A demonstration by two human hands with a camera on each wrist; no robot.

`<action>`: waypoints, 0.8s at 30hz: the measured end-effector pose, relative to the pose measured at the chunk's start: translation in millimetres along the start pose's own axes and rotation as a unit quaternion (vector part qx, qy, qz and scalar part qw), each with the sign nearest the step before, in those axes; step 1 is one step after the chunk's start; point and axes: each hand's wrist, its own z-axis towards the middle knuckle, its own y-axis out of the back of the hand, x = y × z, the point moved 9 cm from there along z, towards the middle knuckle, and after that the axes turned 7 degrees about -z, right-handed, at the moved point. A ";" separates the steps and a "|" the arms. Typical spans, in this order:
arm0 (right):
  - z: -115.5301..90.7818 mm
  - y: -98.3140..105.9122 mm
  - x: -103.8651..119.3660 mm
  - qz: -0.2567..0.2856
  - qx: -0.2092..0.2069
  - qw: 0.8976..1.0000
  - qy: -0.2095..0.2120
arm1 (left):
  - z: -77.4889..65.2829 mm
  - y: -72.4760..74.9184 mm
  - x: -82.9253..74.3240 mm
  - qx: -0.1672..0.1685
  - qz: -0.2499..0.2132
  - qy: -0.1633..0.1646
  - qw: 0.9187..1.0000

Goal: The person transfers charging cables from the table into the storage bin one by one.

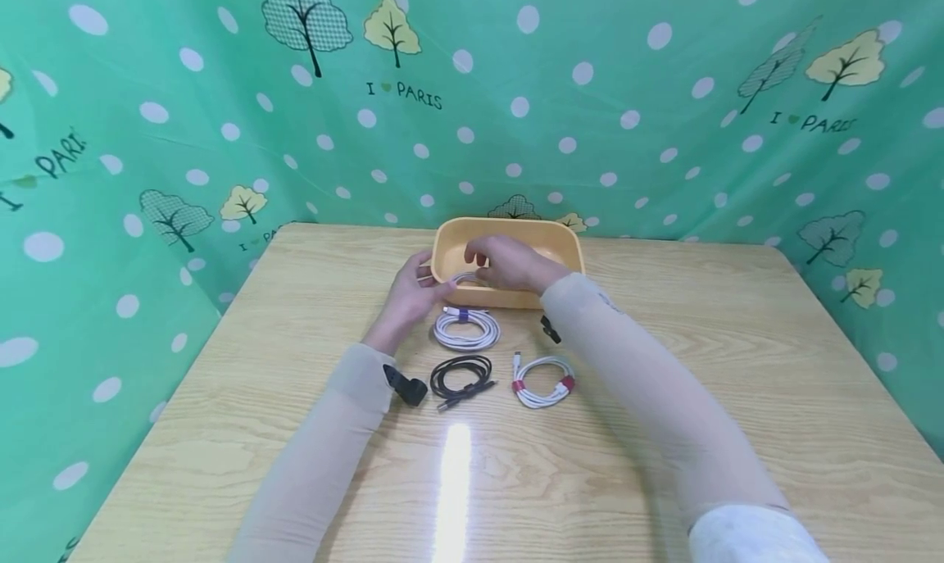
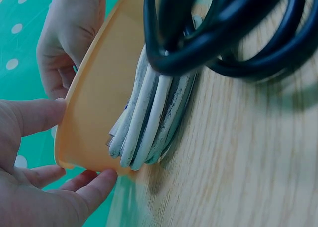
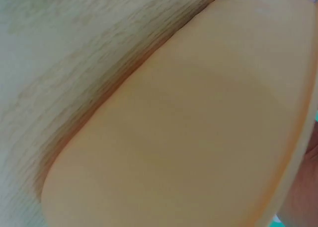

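Observation:
An orange plastic tub (image 1: 509,298) stands toward the table's back edge. My left hand (image 1: 415,291) touches its left end, thumb at the near corner and fingers fairly straight along the outside; the left wrist view shows these fingertips on the tub (image 2: 94,137). Inside the tub, my right hand (image 1: 509,264) bends its fingers downward beside a pale coiled cable (image 1: 465,277). Whether it pinches that cable is hidden. In front of the tub lie a white coiled cable (image 1: 483,338) with a purple tie, a black coiled cable (image 1: 435,380), and a white cable (image 1: 533,400) with red ties.
The wooden table (image 1: 664,366) extends to both sides of the tub. Behind it hangs a green cloth (image 1: 516,129) with white dots and trees. Black wrist mounts (image 1: 406,386) sit on both forearms. A bright light streak (image 1: 453,489) reflects off the table near the front.

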 end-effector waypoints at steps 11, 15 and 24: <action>-17.4 15.8 10.6 0.016 -0.052 0.997 0.048 | 0.1 -0.7 -0.8 0.006 -0.004 0.000 1.000; -23.0 16.3 10.7 0.015 -0.052 0.998 0.040 | -0.4 -1.0 -1.8 0.002 -0.005 -0.002 1.000; -38.7 18.7 13.7 0.028 -0.062 0.997 0.040 | -0.8 -0.8 -2.3 -0.004 -0.007 -0.004 1.000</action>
